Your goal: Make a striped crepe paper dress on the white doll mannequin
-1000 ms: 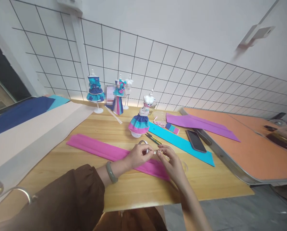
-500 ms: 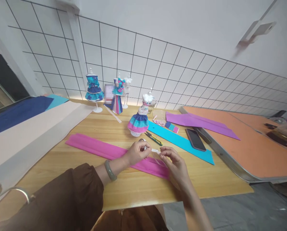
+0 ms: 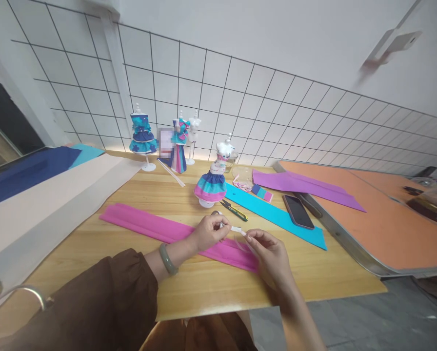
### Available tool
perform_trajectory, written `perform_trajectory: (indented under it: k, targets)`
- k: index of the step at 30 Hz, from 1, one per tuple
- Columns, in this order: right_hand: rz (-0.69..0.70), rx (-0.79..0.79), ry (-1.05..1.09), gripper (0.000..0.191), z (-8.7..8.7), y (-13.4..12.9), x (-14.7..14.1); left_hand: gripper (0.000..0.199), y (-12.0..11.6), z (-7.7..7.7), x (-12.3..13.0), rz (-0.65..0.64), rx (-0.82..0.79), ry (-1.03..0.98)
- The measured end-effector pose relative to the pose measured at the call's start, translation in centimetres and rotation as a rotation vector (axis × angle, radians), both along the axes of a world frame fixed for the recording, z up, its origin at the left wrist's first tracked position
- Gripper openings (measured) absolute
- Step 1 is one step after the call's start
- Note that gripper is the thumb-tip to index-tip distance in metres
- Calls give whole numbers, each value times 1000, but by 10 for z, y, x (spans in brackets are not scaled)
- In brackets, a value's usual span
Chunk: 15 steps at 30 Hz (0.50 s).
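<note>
My left hand (image 3: 211,232), wrist banded by a green bangle, closes on a small roll of tape; part of its rim shows behind the fingers. From there a short white strip of tape (image 3: 236,229) runs to my right hand (image 3: 271,251), where thumb and forefinger pinch its end. A thin pale strip hangs below that pinch. Both hands are over a folded pink fabric strip (image 3: 148,222) lying across the table. Just beyond them lie thread snips (image 3: 234,210) with a yellow and green handle, near a small white dress form (image 3: 217,167) in a tiered skirt.
More dress forms, one in a blue dress (image 3: 143,136), stand at the back left. On the right are a blue fabric strip (image 3: 266,209), a phone (image 3: 298,211), purple fabric (image 3: 302,186) and an orange board (image 3: 387,219). Pale fabric (image 3: 57,204) covers the left side.
My right hand has shifted slightly right, and its fingers have closed into a pinch on the tape's end. The left hand stays where it was.
</note>
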State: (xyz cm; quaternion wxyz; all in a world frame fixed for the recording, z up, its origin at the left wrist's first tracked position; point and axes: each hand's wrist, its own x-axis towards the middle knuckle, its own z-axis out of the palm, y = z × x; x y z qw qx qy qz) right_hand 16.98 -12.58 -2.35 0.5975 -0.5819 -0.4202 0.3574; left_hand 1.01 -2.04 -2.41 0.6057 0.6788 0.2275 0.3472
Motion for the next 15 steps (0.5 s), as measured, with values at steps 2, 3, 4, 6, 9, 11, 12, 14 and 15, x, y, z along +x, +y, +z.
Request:
perform_trajectory:
  k: [2,3,4,6,9,11,12,14,15]
  targets:
    - [-12,-7,53,16,1,0,-1,18,-1,1,0,-3,-8,-4]
    - [-15,-9,70,16,1,0,-1,18,-1,2,0,-4,-11,-5]
    - [-19,-11,83,15,2,-1,-2,18,-1,2,0,-3,-14,-6]
    - [-25,-12,104,15,2,-1,-2,18,-2,3,-1,-3,-27,-10]
    - [-39,-13,139,16,0,0,-2,19,-2,5,-1,-5,-46,-14]
    - [-46,-19,161,17,-1,1,-2,19,-1,4,-1,-2,-46,-11]
    - [-52,-22,170,18,-1,2,-2,19,-1,4,-1,0,-45,-11]
    - [-61,-25,191,19,-1,3,-2,19,0,2,-1,0,-48,-19]
    - [-64,-28,207,19,-1,3,-3,19,1,1,-1,0,-53,-27]
